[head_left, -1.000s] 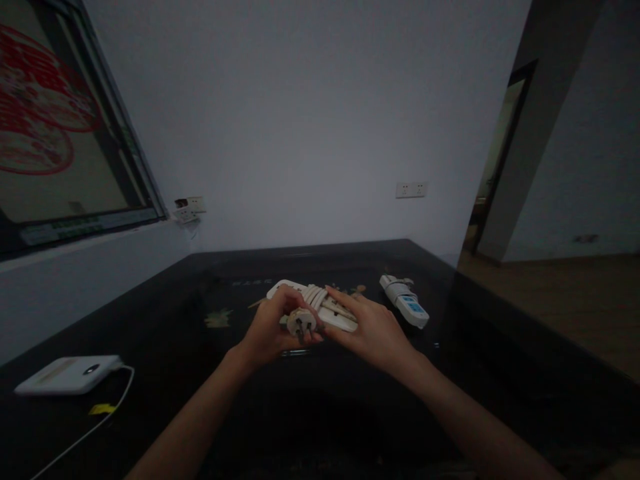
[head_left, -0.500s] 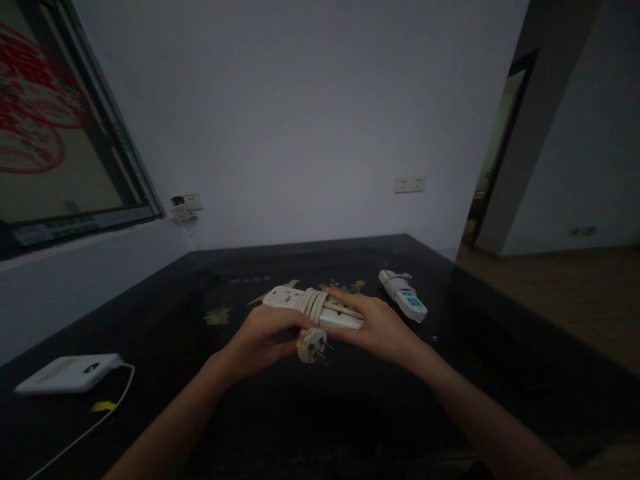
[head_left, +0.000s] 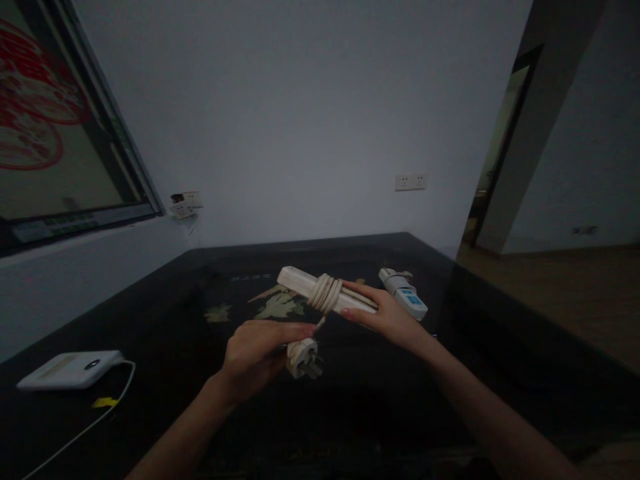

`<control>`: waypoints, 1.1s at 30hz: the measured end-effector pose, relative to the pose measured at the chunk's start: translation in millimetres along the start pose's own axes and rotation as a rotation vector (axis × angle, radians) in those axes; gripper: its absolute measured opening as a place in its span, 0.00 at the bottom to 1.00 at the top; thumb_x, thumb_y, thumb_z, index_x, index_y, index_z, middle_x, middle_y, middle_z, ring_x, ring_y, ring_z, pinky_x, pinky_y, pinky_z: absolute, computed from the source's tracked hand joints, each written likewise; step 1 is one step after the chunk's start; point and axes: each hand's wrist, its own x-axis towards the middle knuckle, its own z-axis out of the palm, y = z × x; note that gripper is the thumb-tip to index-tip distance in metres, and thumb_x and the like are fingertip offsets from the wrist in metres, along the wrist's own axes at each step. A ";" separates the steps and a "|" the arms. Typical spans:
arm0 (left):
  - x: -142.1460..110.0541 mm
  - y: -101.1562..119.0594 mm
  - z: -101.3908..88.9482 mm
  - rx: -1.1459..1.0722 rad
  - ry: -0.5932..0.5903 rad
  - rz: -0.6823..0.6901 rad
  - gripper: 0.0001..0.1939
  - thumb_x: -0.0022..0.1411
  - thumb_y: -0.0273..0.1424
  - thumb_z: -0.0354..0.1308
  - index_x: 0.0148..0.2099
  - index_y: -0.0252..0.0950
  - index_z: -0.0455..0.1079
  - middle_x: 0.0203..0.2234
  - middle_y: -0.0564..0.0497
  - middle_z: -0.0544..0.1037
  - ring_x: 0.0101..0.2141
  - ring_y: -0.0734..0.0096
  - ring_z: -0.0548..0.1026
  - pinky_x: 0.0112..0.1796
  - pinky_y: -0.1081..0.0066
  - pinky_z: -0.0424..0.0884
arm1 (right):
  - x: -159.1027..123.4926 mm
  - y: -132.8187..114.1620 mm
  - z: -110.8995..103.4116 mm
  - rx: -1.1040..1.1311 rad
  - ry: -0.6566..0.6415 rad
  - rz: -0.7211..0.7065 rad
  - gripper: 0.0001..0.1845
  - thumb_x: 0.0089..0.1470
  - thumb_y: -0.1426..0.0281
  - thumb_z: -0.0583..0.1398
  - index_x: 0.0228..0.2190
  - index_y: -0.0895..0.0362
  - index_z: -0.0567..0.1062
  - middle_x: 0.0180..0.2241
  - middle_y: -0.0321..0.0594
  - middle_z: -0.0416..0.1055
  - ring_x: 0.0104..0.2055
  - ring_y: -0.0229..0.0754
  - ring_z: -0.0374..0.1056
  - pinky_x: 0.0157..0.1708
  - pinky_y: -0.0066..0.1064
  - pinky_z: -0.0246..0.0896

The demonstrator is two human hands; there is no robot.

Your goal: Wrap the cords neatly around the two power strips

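Observation:
A white power strip (head_left: pixel 299 280) is held above the dark table, with its cord (head_left: pixel 324 293) wound several times round its middle. My right hand (head_left: pixel 387 313) is closed on the strip's right end, thumb on the near side. Lower and to the left, my left hand (head_left: pixel 260 343) pinches the free end of the cord just behind the plug (head_left: pixel 303 358). That plug hangs below the strip with its metal prongs pointing down and right. The sockets on the strip's face are turned out of sight.
A second power strip (head_left: pixel 404 293), cord wrapped round it, lies at the table's right. At the left sits a white power bank (head_left: pixel 70 370) with a thin cable and a yellow tag (head_left: pixel 105 402). The black table (head_left: pixel 320 427) meets the wall, which bears sockets (head_left: pixel 411 182).
The strip has tilted and its socket face has turned away. My left hand has moved down, drawing the plug away from the windings; my right hand has shifted slightly right.

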 end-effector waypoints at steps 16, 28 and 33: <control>15.7 -1.6 24.8 0.291 0.107 -0.327 0.06 0.55 0.23 0.62 0.36 0.35 0.70 0.27 0.54 0.81 0.25 0.73 0.79 0.28 0.79 0.73 | -18.5 -26.0 54.0 -0.820 0.215 0.138 0.38 0.55 0.58 0.59 0.64 0.51 0.54 0.48 0.51 0.71 0.48 0.56 0.69 0.39 0.43 0.68; 18.1 -20.6 19.0 0.311 -0.381 -0.223 0.11 0.53 0.26 0.63 0.40 0.39 0.70 0.51 0.45 0.72 0.51 0.56 0.70 0.50 0.56 0.66 | -24.4 -16.7 60.6 -0.992 0.070 0.029 0.36 0.53 0.63 0.62 0.61 0.54 0.60 0.45 0.51 0.71 0.47 0.56 0.67 0.41 0.43 0.67; 9.4 -32.1 19.7 0.112 -0.491 -0.210 0.28 0.48 0.33 0.65 0.51 0.37 0.63 0.60 0.38 0.63 0.60 0.53 0.60 0.59 0.50 0.54 | -31.3 -12.6 55.6 -1.024 -0.070 -0.105 0.35 0.54 0.65 0.60 0.61 0.58 0.60 0.48 0.52 0.71 0.47 0.54 0.67 0.43 0.42 0.65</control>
